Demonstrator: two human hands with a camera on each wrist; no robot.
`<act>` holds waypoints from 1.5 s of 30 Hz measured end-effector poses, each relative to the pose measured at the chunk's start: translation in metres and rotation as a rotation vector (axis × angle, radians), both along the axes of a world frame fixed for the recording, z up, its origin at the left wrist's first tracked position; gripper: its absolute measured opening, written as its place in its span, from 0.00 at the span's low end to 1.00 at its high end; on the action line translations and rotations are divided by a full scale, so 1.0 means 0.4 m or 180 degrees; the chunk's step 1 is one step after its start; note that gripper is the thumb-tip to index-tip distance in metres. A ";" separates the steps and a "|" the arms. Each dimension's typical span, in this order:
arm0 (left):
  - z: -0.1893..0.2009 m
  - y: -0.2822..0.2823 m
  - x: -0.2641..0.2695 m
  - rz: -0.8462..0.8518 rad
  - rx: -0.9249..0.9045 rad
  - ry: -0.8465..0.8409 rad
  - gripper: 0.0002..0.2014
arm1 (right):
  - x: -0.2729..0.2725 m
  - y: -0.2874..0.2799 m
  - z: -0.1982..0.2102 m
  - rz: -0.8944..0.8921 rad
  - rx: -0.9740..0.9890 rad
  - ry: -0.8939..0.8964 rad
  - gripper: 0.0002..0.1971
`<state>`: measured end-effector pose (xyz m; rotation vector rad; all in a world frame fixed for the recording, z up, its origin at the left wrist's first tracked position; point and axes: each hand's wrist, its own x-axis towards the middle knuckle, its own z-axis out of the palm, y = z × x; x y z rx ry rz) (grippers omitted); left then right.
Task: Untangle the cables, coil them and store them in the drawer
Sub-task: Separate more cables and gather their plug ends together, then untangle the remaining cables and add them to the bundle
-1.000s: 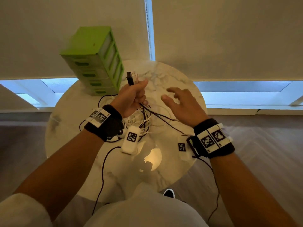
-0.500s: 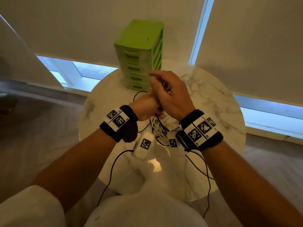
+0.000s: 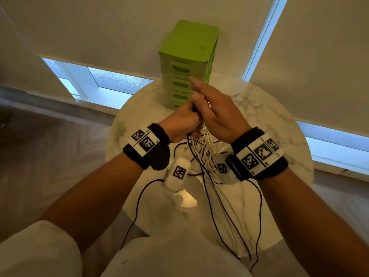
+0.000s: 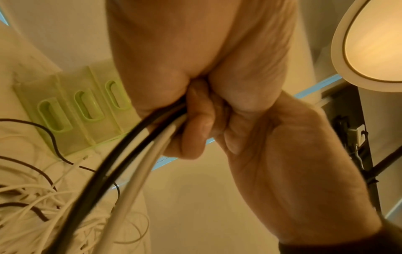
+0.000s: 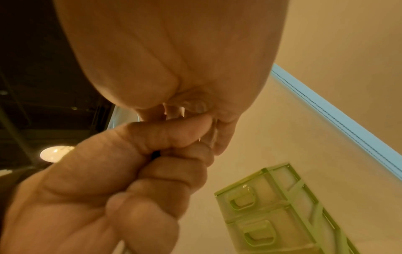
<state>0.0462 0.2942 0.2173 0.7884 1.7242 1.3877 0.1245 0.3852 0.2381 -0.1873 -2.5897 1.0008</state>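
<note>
Gripping hard, the left hand (image 3: pixel 182 121) is a fist curled round a bundle of black and white cables (image 4: pixel 130 154), lifted above the round marble table (image 3: pixel 269 120). Right against it, the right hand (image 3: pixel 217 114) pinches something at the top of that bundle, upper fingers straighter; what it pinches is unclear. The loose tangle (image 3: pixel 207 154) trails down onto the marble. Behind stands the green drawer unit (image 3: pixel 189 62), every drawer closed.

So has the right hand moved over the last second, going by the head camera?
Yes. The right hand has crossed from open air to the right of the left hand to press against it, in front of the green drawer unit.
</note>
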 end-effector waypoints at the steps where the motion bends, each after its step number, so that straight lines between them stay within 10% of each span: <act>1: -0.001 -0.001 -0.009 0.0004 -0.0030 -0.0034 0.12 | -0.007 -0.002 0.000 0.0007 0.0033 -0.0091 0.21; 14: -0.060 -0.098 -0.121 0.0260 -0.0126 -0.0823 0.18 | -0.071 0.037 -0.094 -0.0185 -0.0862 -0.0444 0.21; 20: -0.121 -0.151 -0.194 0.0857 0.0052 -0.1329 0.21 | -0.024 0.164 -0.308 -0.0352 0.1000 -0.2777 0.23; 31: -0.186 -0.106 -0.225 0.1166 -0.0054 -0.1581 0.20 | -0.098 0.175 -0.307 -0.0534 0.1109 -0.1777 0.11; 45: -0.255 -0.073 -0.255 0.1394 -0.0254 -0.1787 0.20 | -0.179 0.179 -0.419 -0.0420 0.1870 -0.3005 0.14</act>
